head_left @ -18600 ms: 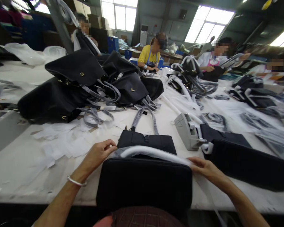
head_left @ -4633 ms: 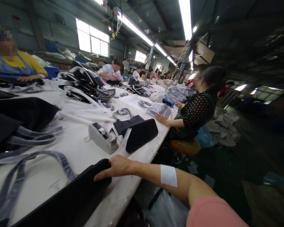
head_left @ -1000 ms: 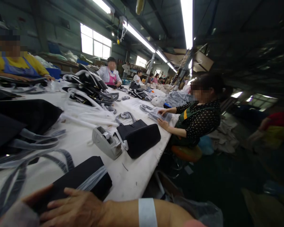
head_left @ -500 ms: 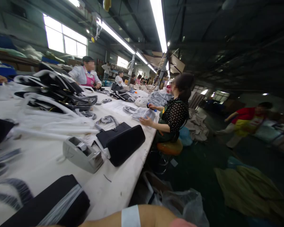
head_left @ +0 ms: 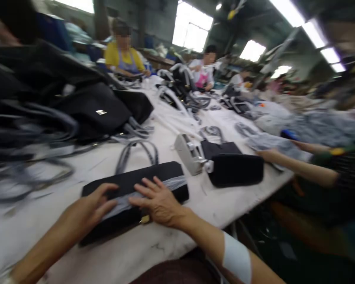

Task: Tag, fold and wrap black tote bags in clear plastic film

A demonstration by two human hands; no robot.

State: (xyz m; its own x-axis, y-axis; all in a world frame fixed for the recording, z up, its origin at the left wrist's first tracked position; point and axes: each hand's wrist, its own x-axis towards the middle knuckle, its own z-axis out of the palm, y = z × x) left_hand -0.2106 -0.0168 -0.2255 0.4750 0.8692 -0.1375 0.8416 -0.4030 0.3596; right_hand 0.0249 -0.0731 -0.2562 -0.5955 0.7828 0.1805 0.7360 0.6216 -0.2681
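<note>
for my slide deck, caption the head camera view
Left hand and right hand at a black bag, near a pale tape dispenser.

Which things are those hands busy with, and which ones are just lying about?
Busy with:
Nearest black bag, with the left hand and right hand at it
Pale strip of wrapping across that bag

Lying about, away from these hands:
Grey tape dispenser (maybe used too; I can't tell)
Second black bag
Heap of black bags
</note>
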